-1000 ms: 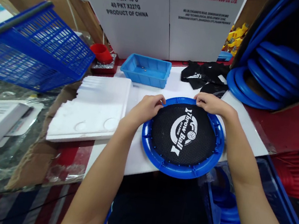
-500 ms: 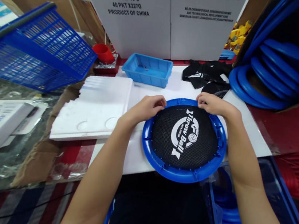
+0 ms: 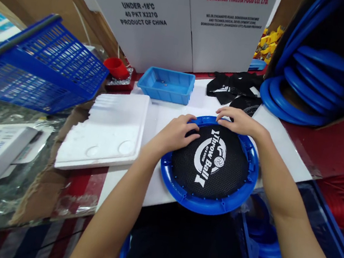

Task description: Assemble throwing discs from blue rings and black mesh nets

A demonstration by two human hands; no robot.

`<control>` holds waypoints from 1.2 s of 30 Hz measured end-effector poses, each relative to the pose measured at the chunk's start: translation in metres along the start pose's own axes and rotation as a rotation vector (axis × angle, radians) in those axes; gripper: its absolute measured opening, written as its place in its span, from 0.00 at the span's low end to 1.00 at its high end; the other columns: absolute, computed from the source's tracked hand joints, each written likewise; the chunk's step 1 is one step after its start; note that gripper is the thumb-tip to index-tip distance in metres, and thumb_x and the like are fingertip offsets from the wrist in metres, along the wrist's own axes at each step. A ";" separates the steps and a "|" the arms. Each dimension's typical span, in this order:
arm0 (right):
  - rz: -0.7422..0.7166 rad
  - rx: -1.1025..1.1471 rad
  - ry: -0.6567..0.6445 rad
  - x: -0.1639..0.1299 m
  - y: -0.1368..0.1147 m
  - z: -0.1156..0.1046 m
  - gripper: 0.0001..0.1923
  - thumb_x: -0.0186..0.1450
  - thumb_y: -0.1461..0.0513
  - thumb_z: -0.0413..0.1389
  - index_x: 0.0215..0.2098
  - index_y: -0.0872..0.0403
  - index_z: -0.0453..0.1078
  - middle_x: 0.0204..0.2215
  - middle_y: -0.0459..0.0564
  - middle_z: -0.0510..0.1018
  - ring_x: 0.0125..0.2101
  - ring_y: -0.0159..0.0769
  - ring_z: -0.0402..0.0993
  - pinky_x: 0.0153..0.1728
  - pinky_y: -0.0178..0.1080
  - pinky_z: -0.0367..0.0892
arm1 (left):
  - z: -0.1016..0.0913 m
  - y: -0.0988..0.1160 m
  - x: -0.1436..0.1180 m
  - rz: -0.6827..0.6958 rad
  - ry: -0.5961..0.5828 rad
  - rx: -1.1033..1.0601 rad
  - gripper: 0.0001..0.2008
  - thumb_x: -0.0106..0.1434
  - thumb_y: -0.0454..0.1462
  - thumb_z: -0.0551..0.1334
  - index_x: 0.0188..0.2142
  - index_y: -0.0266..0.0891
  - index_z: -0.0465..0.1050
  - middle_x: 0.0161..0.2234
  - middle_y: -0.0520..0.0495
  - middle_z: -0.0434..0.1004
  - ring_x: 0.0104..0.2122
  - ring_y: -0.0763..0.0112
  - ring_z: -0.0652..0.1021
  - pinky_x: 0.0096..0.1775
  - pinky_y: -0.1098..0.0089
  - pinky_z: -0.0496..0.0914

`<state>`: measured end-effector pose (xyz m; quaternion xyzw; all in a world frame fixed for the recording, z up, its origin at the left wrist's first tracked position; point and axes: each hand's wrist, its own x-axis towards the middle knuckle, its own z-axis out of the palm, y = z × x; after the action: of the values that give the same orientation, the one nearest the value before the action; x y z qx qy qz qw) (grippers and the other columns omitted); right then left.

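A round blue plastic ring [image 3: 175, 188] with black mesh [image 3: 233, 166] across it lies at the near edge of the white tabletop. White "Throw Ball" lettering is printed on the mesh. My left hand [image 3: 179, 132] rests at the ring's upper left, fingers apart, the thumb over the mesh. At the top of the rim, my right hand [image 3: 236, 119] touches the blue plastic with fingers stretched and slightly parted. Beyond it lie several black mesh pieces [image 3: 223, 89], some with white print.
A light blue tray [image 3: 163, 96] holding a few small metal bits stands behind a white foam slab [image 3: 104, 137]. Left are a blue basket [image 3: 57, 63] and red cup [image 3: 116, 69]. Blue rings [image 3: 289, 106] fill a box at right; a white carton [image 3: 158, 42] stands behind.
My left fingers have spread from a bent grip, the thumb moving over the mesh. My right hand has shifted left along the rim, its fingers straighter. The view has tilted slightly.
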<state>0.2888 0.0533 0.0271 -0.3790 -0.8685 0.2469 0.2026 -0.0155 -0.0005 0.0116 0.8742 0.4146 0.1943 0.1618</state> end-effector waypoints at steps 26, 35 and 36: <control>0.087 0.182 -0.116 0.001 -0.001 -0.001 0.14 0.67 0.49 0.64 0.40 0.51 0.78 0.63 0.57 0.82 0.63 0.55 0.77 0.68 0.56 0.65 | 0.009 -0.004 0.012 -0.294 0.241 -0.364 0.06 0.68 0.35 0.68 0.38 0.42 0.86 0.39 0.46 0.89 0.39 0.62 0.83 0.51 0.58 0.76; 0.100 0.211 -0.009 0.006 0.008 0.006 0.10 0.68 0.52 0.61 0.37 0.49 0.74 0.54 0.56 0.86 0.56 0.54 0.80 0.62 0.57 0.68 | 0.021 -0.015 0.014 -0.357 0.357 -0.553 0.18 0.65 0.36 0.71 0.54 0.37 0.86 0.40 0.41 0.89 0.40 0.61 0.84 0.50 0.58 0.78; 0.108 0.221 -0.007 0.007 0.009 0.006 0.10 0.68 0.52 0.61 0.36 0.49 0.74 0.54 0.56 0.86 0.56 0.54 0.80 0.62 0.57 0.68 | 0.021 -0.015 0.015 -0.358 0.357 -0.546 0.18 0.65 0.36 0.71 0.53 0.37 0.86 0.40 0.41 0.89 0.40 0.61 0.84 0.50 0.58 0.78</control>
<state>0.2860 0.0623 0.0180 -0.3996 -0.8150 0.3530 0.2267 -0.0073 0.0178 -0.0105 0.6648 0.5157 0.4157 0.3455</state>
